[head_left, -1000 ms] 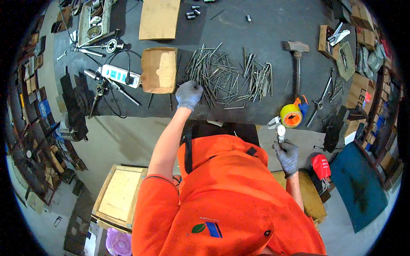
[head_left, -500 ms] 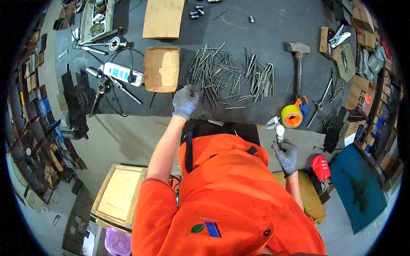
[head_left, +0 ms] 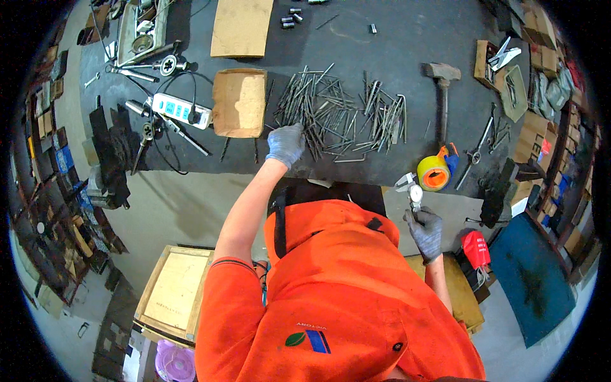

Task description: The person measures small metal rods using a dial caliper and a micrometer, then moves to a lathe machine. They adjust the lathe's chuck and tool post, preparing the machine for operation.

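Note:
My left hand (head_left: pixel 286 145), in a grey glove, reaches to the left edge of a pile of thin dark metal rods (head_left: pixel 321 105), which look like drill bits. Its fingers are curled together at the rods; whatever is between them is too small to make out. A second cluster of rods (head_left: pixel 382 118) lies to the right, with an L-shaped hex key (head_left: pixel 350 160) below. My right hand (head_left: pixel 425 234), also gloved, is closed around a dial caliper (head_left: pixel 415 194), held upright just off the bench's front edge. A shallow cardboard box (head_left: pixel 239 102) stands left of the pile.
On the dark bench (head_left: pixel 356 57) lie a hammer (head_left: pixel 443 95), a yellow tape roll (head_left: pixel 434 173) and a flat cardboard piece (head_left: pixel 242 28). A white power strip (head_left: pixel 181 109) with cords sits among tap wrenches at left. A wooden crate (head_left: pixel 175 290) stands on the floor.
My left hand has shifted right, from beside the box's lower corner to the rod pile. A rod below the box now shows. My right hand keeps holding the caliper in nearly the same place.

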Motion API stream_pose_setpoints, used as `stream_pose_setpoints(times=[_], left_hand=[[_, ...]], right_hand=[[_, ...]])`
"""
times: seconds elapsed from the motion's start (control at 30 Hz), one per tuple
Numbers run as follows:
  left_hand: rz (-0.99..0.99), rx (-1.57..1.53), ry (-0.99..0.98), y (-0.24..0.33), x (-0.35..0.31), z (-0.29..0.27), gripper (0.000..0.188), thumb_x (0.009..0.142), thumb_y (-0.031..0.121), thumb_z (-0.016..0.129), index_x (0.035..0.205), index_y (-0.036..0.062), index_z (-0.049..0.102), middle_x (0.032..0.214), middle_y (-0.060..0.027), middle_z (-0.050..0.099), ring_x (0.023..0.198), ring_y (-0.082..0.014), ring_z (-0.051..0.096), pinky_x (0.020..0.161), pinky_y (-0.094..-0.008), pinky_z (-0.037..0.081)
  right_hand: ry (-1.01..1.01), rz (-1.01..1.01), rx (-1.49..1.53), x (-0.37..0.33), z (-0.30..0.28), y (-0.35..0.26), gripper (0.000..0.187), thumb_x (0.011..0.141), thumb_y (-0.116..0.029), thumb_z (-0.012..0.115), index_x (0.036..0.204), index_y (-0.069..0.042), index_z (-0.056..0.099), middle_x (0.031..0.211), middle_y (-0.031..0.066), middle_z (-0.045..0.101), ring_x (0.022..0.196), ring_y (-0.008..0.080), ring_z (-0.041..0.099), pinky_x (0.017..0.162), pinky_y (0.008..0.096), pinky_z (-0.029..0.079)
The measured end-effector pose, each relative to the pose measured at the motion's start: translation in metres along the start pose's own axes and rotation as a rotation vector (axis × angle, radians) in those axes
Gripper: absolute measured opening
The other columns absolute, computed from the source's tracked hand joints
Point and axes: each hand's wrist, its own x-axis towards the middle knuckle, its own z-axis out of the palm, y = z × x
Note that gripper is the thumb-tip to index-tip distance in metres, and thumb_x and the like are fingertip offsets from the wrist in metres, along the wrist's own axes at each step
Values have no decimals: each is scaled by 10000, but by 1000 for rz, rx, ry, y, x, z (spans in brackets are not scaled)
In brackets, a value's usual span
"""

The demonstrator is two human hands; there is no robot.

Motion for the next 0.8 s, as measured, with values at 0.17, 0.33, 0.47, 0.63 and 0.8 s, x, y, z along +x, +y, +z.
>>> stream_pose_setpoints(times=[0.17, 0.33, 0.47, 0.63, 0.8], left_hand=[[-44, -557, 226, -1, -14, -22, 237, 753, 201, 618, 913, 27, 620, 811, -156, 657, 699, -231, 647, 619, -380, 494], [-196, -1606, -198, 32, -50, -77, 191, 811, 21, 554, 996, 4, 598, 874, -86, 631, 732, -141, 593, 640, -259, 496], [50, -1782, -318, 69, -76, -106, 204, 800, 111, 610, 981, 19, 595, 864, -94, 615, 685, -149, 595, 605, -258, 491], [187, -1986, -459, 100, -101, -123, 309, 763, 182, 694, 995, -2, 607, 796, -128, 637, 621, -172, 616, 558, -267, 516], [269, -1955, -475, 97, -119, -133, 292, 765, 167, 691, 977, -22, 618, 815, -141, 642, 659, -177, 621, 602, -268, 521]], right_hand=[[1, -8, 23, -2, 0, -1, 223, 734, -155, 682, 621, 17, 597, 623, 183, 553, 538, 297, 537, 493, 356, 396], [-30, 1, 243, 7, -3, -29, 211, 767, -181, 664, 672, 5, 638, 639, 167, 580, 558, 237, 536, 529, 341, 413], [-94, -116, 471, 29, -23, -81, 188, 820, -223, 626, 822, -48, 695, 731, 97, 639, 641, 166, 543, 667, 287, 448], [-338, -57, 914, 44, -37, -134, 289, 835, -315, 616, 858, -38, 692, 732, 32, 645, 635, 78, 513, 585, 238, 429], [-418, -10, 1023, 30, -41, -157, 303, 837, -311, 621, 807, -15, 679, 727, 34, 639, 603, 65, 499, 522, 218, 404]])
